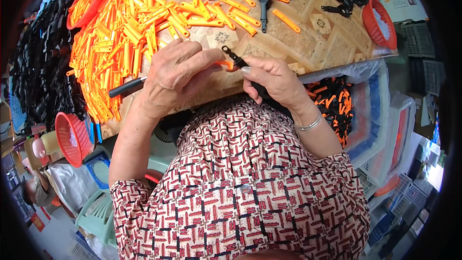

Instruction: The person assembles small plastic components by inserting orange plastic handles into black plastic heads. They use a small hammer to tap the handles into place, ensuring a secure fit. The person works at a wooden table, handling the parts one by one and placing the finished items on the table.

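Note:
My left hand (175, 74) is closed with thumb and forefinger pinching a small orange plastic strip (224, 64), most of it hidden by the fingers. The strip meets a black plastic handle piece (236, 59) with a holed end. My right hand (274, 78) grips that black piece, whose lower part is hidden by fingers and palm. Beneath the left hand a black-handled tool (128, 87) sticks out to the left; whether it lies on the table or is held, I cannot tell. Loose orange plastic strips (126, 58) spread in a large heap beside the left hand.
Black plastic pieces (263, 2) lie at the table's far side, with more heaped at far left (45, 62). Red baskets (74, 139) stand around the table (308, 43). Below its right edge, a container holds black-and-orange pieces (334, 103). A green plastic chair (98, 214) is at lower left.

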`<action>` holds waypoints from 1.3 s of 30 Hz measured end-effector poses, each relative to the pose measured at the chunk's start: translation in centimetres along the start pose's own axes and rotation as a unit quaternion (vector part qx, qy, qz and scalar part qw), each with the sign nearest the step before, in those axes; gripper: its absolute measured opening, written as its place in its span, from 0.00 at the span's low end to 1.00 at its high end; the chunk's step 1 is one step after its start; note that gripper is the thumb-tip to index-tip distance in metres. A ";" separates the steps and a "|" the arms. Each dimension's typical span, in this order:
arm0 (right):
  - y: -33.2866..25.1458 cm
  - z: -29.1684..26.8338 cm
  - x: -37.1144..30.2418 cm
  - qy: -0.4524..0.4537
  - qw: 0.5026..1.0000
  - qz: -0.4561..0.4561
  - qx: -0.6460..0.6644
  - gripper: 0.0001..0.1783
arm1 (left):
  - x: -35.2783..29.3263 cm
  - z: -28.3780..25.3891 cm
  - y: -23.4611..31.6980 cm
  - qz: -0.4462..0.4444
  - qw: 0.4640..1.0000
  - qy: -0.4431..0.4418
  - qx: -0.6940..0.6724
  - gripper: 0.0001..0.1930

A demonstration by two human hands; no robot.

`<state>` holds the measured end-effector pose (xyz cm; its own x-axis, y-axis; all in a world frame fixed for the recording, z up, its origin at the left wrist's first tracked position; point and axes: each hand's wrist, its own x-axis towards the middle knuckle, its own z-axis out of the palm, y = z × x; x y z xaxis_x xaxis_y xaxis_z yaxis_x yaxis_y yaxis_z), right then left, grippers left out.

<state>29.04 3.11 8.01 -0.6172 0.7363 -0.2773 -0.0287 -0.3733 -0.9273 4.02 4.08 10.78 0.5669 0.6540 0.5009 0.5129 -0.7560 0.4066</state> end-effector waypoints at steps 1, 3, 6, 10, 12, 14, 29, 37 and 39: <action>0.0 -0.1 -0.1 -0.014 1.000 0.003 -0.001 0.20 | -0.2 -0.1 0.0 0.008 1.000 -0.004 0.001 0.14; 0.1 -0.1 -0.1 -0.033 0.999 0.010 -0.011 0.20 | -0.4 -0.3 0.0 0.022 1.000 -0.011 0.003 0.14; 0.3 -0.2 0.1 -0.058 0.998 0.021 -0.026 0.20 | -0.9 -0.5 -0.1 0.034 0.999 -0.020 -0.013 0.15; 0.3 -0.5 0.3 -0.098 0.994 0.031 -0.036 0.19 | -1.3 -0.3 0.0 0.031 0.999 -0.021 -0.031 0.17; 0.0 -0.5 0.2 -0.110 0.992 0.042 -0.042 0.18 | -1.5 -0.4 0.1 0.029 0.998 -0.026 -0.042 0.18; -0.3 -0.4 0.2 -0.119 0.991 0.055 -0.039 0.16 | -1.9 -0.2 0.5 0.010 0.998 -0.030 -0.046 0.19; -0.7 0.5 0.4 -0.033 0.846 -0.250 -0.469 0.06 | -2.6 1.1 2.4 -0.162 0.984 -0.053 -0.060 0.19; -3.8 -7.5 -2.1 0.297 0.611 -0.246 -0.691 0.15 | -0.3 2.7 -1.3 -0.176 0.980 0.069 0.067 0.28; -4.6 -9.6 -2.6 0.407 0.592 -0.144 -0.680 0.17 | 0.1 3.1 -3.5 -0.186 0.977 0.033 0.098 0.23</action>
<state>38.34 8.30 10.61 -0.1419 0.8938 0.4255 0.9613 0.2270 -0.1563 4.25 6.87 7.02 0.2785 0.8746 0.3969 0.7932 -0.4425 0.4184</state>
